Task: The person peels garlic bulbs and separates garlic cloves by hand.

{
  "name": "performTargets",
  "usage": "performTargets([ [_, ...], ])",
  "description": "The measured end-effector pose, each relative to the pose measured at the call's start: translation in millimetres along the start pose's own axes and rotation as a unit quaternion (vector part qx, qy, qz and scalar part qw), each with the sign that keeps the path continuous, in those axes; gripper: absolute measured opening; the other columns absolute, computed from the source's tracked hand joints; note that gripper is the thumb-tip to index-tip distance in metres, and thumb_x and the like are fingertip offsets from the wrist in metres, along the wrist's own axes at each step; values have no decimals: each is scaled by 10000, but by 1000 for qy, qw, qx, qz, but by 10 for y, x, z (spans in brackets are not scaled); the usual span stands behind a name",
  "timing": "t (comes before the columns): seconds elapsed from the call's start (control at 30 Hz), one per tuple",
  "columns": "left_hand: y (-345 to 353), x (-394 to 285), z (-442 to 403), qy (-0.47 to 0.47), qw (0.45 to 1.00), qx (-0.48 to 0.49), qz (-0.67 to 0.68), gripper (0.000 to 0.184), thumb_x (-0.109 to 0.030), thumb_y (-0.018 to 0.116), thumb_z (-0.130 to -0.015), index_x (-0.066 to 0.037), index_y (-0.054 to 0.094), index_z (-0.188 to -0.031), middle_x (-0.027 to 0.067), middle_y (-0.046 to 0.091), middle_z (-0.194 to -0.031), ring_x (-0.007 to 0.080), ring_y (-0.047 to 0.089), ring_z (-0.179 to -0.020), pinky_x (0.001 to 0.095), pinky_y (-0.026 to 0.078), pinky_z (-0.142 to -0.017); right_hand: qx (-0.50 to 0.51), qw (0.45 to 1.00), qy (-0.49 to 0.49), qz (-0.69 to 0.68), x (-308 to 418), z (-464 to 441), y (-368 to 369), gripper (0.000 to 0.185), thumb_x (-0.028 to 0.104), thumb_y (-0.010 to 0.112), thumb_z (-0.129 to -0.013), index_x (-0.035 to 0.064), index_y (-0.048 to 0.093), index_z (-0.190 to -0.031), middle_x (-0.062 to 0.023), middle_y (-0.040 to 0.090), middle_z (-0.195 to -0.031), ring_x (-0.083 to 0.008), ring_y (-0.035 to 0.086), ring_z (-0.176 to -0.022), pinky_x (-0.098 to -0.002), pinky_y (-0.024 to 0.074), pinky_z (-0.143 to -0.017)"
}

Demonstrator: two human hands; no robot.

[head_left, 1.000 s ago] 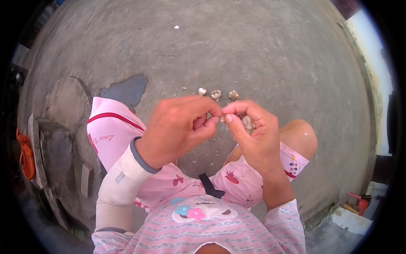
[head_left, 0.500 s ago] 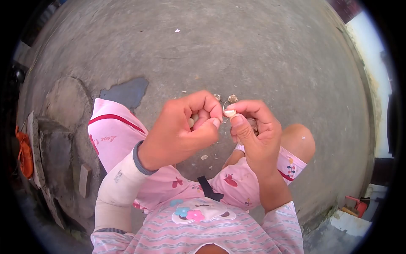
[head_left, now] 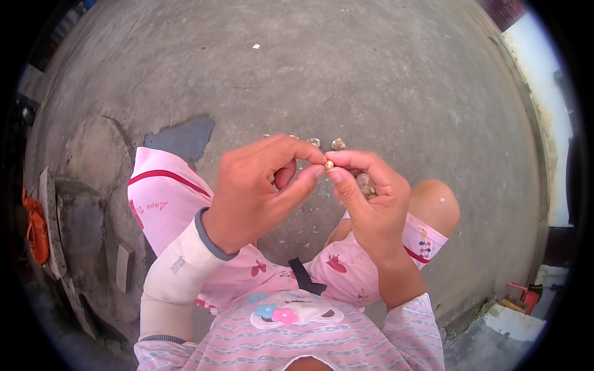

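Because the small garlic clove (head_left: pixel 329 165) offers so little to hold, it sits right at the fingertips, the thumb and forefinger of the right hand (head_left: pixel 380 201) pinching it while those of the left hand (head_left: pixel 250 185) close on its opposite edge; whether the left tips grip flesh or only papery skin is too small to tell. Behind the right thumb, a garlic bulb (head_left: pixel 366 184) rests in the curled palm, likely tucked there to leave the tips free; within the left hand's folded fingers a pale piece (head_left: pixel 271 178) shows, mostly hidden, perhaps stowed for the same reason. Just beyond the fingertips, a nearer bulb (head_left: pixel 338 144) and a second bulb (head_left: pixel 314 142) lie on the concrete floor (head_left: pixel 371 74), probably for easy reach; below and either side of the fingers, pink trousers (head_left: pixel 161 173) spread with the knees, seemingly to give both hands room; far ahead lies a white scrap (head_left: pixel 256 46).
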State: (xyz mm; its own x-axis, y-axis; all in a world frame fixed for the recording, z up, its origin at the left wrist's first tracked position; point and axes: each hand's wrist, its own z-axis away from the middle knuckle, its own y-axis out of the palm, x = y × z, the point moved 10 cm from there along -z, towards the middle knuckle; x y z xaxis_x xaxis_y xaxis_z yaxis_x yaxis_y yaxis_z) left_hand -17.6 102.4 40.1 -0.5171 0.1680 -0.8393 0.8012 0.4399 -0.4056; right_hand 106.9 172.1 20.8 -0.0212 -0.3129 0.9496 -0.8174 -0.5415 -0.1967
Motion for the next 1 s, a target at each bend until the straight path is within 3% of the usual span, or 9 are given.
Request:
performTargets([
  [0.13,11,16,5,-12,1000,6,-17,110,-12,681,-765,-25,663,-873,-47,422,-563,20,323,-486,216,239,-451,-6,997,-59,48,99,3,3,143,-24,679,-798,0,668,-939,-86,676,-833,-121,619,-706,-248,485,-627],
  [0.3,23,87,13,-74,997,26,-11,89,-20,667,-775,-17,655,-863,-61,382,-531,17,305,-488,215,239,-451,-9,999,-38,23,76,16,12,134,-27,682,-795,-5,670,-926,-86,677,-815,-122,619,-692,-245,485,-618],
  [0.73,19,90,12,-65,998,22,-6,74,-2,649,-752,-17,640,-824,-68,374,-530,15,309,-493,209,242,-456,-14,996,-75,43,93,12,21,135,-35,691,-783,-8,668,-913,-91,676,-803,-119,625,-693,-242,482,-609],
  [0.9,36,146,22,-101,995,23,8,54,-5,614,-753,-16,611,-806,-64,380,-533,14,332,-507,201,264,-480,13,998,37,-40,-80,36,65,119,-4,672,-821,-1,662,-939,-41,659,-790,-71,583,-661,-213,454,-575],
  [1.0,-47,216,27,-144,984,-24,105,57,-23,616,-787,-9,629,-841,-69,400,-542,13,342,-513,198,272,-489,12,990,93,-107,-113,25,77,117,17,661,-841,3,657,-957,-16,645,-792,-46,553,-645,-197,436,-562],
])
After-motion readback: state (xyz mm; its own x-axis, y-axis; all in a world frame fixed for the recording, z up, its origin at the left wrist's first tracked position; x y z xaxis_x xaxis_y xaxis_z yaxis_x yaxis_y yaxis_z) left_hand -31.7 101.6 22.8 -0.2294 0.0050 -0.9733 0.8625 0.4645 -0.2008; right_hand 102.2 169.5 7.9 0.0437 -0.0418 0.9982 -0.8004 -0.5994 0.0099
